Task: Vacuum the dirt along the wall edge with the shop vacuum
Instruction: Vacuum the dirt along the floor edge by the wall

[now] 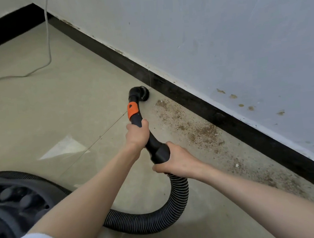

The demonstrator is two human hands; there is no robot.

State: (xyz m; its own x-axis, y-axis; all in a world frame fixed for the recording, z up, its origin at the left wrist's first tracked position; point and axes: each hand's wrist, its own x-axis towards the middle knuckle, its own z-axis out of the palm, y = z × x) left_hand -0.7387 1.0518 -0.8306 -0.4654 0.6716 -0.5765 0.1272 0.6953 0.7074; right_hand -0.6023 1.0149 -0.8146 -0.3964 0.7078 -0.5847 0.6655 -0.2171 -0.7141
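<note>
- Wand (136, 118) in my left hand (137, 134): black, with an orange band (132, 111).
- Hose (160, 218) below my right hand (176, 162): black, ribbed.
- Dirt (200, 132) right of my grip: brown speckles on beige floor (57, 108).
- Baseboard (188, 95) beyond: black; wall (220, 29) pale grey, brown-spotted.

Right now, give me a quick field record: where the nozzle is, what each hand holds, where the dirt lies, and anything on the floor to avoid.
nozzle: round black brush head on the floor beside the black baseboard
left hand: gripping the black wand below the orange collar
right hand: gripping the cuff above the black ribbed hose
dirt: brown gritty dirt along the baseboard, nearer the person than the nozzle
hazards: grey cord trailing across the floor; vacuum body at lower left
</note>
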